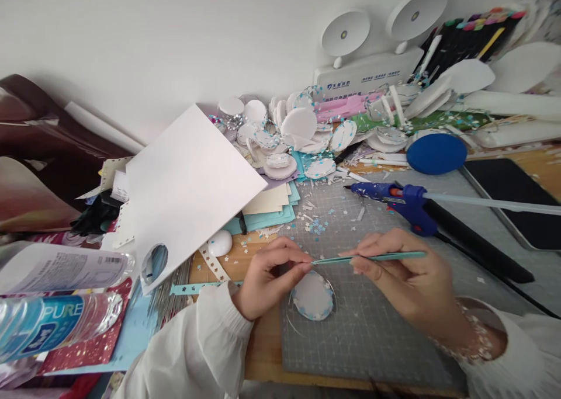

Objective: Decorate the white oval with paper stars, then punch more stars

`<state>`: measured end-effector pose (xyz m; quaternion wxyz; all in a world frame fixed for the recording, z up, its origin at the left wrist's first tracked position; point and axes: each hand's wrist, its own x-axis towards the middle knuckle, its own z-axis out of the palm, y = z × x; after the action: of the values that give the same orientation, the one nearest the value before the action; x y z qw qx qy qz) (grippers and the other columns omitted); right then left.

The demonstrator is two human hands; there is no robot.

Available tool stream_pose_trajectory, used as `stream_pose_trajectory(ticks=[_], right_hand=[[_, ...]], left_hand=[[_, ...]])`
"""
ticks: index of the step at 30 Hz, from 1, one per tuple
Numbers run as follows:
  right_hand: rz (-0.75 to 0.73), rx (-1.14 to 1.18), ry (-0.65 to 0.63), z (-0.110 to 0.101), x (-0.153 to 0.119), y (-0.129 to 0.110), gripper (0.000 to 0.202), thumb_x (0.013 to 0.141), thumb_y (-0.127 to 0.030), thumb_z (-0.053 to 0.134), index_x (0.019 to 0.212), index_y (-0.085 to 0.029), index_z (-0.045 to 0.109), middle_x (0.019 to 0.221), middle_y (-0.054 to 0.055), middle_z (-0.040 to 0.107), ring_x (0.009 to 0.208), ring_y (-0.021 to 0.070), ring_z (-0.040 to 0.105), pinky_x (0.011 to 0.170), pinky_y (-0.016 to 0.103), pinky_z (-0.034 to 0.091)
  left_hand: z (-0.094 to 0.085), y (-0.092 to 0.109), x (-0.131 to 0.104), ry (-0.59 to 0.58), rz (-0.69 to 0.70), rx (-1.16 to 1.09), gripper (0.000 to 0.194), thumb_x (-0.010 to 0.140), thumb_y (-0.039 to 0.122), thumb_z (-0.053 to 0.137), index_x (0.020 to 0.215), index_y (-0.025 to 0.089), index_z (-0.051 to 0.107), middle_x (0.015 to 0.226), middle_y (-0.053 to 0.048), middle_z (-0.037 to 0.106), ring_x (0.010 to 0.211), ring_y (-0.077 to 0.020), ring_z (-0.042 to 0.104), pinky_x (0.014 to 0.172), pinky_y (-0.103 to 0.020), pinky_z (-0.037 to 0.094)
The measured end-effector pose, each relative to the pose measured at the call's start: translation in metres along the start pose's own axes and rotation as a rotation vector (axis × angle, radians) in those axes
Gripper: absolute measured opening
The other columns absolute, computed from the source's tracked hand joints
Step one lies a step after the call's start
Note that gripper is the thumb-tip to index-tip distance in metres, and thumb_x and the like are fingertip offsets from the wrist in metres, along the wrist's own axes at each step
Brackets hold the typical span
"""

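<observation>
My right hand pinches a pair of teal tweezers, whose tips point left. Those tips meet the fingertips of my left hand, which are pressed together; whatever they hold is too small to make out. Just below lies a white disc with small pale-blue and white pieces around its rim. A thin wire curves around the disc's lower left. Both hands are over a grey cutting mat.
A blue glue gun and a phone lie at right, near a blue round lid. Decorated white discs pile up at the back. Tiny paper flowers are scattered mid-mat. At left are a white board and a water bottle.
</observation>
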<state>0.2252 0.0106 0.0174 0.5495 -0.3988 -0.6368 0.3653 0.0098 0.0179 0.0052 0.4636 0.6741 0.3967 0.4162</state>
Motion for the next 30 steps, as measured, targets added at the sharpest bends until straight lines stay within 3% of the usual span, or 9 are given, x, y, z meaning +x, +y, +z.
stream_pose_trajectory(ticks=[5,8,11,13,15,18,22,26,30], right_hand=[[-0.029,-0.054,0.095,-0.005,0.005,0.001,0.01,0.082,-0.017,0.069,0.081,-0.024,0.062,0.077,0.001,0.064,0.07,0.0179,0.071,0.056,0.028,0.059],[-0.212,-0.202,0.135,-0.011,0.011,-0.005,0.021,0.08,-0.008,0.068,0.088,-0.027,0.063,0.081,0.002,0.069,0.077,0.0205,0.071,0.063,0.034,0.059],[-0.548,-0.431,-0.112,-0.011,0.018,-0.015,0.029,0.08,-0.006,0.067,0.101,-0.026,0.064,0.09,0.004,0.075,0.077,0.0188,0.071,0.066,0.034,0.059],[-0.823,-0.576,-0.304,-0.004,0.022,-0.021,0.019,0.086,-0.008,0.06,0.098,-0.022,0.066,0.095,0.007,0.076,0.079,0.0173,0.071,0.066,0.032,0.06],[-1.062,-0.678,-0.364,0.007,0.024,-0.024,0.021,0.091,-0.01,0.05,0.085,-0.021,0.067,0.094,0.008,0.077,0.078,0.0165,0.069,0.065,0.03,0.06],[-1.19,-0.75,-0.433,0.027,0.026,-0.025,0.027,0.091,-0.012,0.05,0.073,-0.025,0.065,0.084,0.003,0.076,0.073,0.0156,0.066,0.061,0.03,0.059],[-1.03,-0.723,-0.434,0.036,0.025,-0.026,0.023,0.091,-0.01,0.049,0.08,-0.021,0.066,0.084,0.004,0.075,0.076,0.0162,0.066,0.068,0.03,0.059],[-0.702,-0.65,-0.437,0.016,0.011,-0.028,0.02,0.089,-0.01,0.05,0.104,-0.016,0.063,0.101,0.01,0.07,0.094,0.0207,0.065,0.084,0.035,0.055],[-0.379,-0.772,-0.151,-0.025,-0.013,-0.018,0.01,0.086,-0.014,0.057,0.089,-0.024,0.056,0.08,0.004,0.062,0.075,0.0204,0.063,0.073,0.035,0.05]], left_hand=[[-0.001,-0.001,0.0,0.033,-0.052,-0.01,0.018,0.088,0.03,0.064,0.087,0.016,0.076,0.08,-0.01,0.067,0.073,-0.0177,0.059,0.063,-0.028,0.046],[-0.002,0.002,0.001,0.043,-0.065,-0.031,0.026,0.09,0.035,0.061,0.083,0.015,0.076,0.079,-0.01,0.068,0.074,-0.0184,0.059,0.066,-0.03,0.047],[-0.005,0.006,0.002,0.031,-0.062,-0.089,0.033,0.091,0.041,0.059,0.08,0.015,0.077,0.075,-0.009,0.066,0.071,-0.018,0.057,0.067,-0.03,0.046],[-0.006,0.008,0.002,0.017,-0.056,-0.155,0.038,0.091,0.044,0.057,0.075,0.016,0.075,0.07,-0.008,0.064,0.069,-0.0176,0.056,0.066,-0.03,0.046],[-0.007,0.008,0.0,-0.003,-0.067,-0.224,0.042,0.091,0.048,0.056,0.069,0.016,0.073,0.067,-0.007,0.062,0.068,-0.0176,0.055,0.067,-0.031,0.045],[-0.007,0.005,-0.004,-0.008,-0.147,-0.284,0.042,0.088,0.05,0.06,0.067,0.015,0.071,0.067,-0.007,0.062,0.066,-0.0171,0.054,0.065,-0.031,0.045],[-0.007,0.0,-0.007,0.074,-0.22,-0.331,0.044,0.085,0.049,0.063,0.059,0.015,0.063,0.059,-0.002,0.055,0.06,-0.014,0.048,0.061,-0.028,0.04],[-0.008,0.0,-0.006,0.104,-0.173,-0.351,0.041,0.088,0.045,0.061,0.059,0.016,0.063,0.06,-0.002,0.054,0.062,-0.0143,0.048,0.064,-0.029,0.038],[-0.011,0.004,-0.005,0.105,-0.135,-0.291,0.044,0.089,0.046,0.058,0.055,0.017,0.058,0.06,-0.002,0.05,0.063,-0.0154,0.045,0.064,-0.03,0.036]])
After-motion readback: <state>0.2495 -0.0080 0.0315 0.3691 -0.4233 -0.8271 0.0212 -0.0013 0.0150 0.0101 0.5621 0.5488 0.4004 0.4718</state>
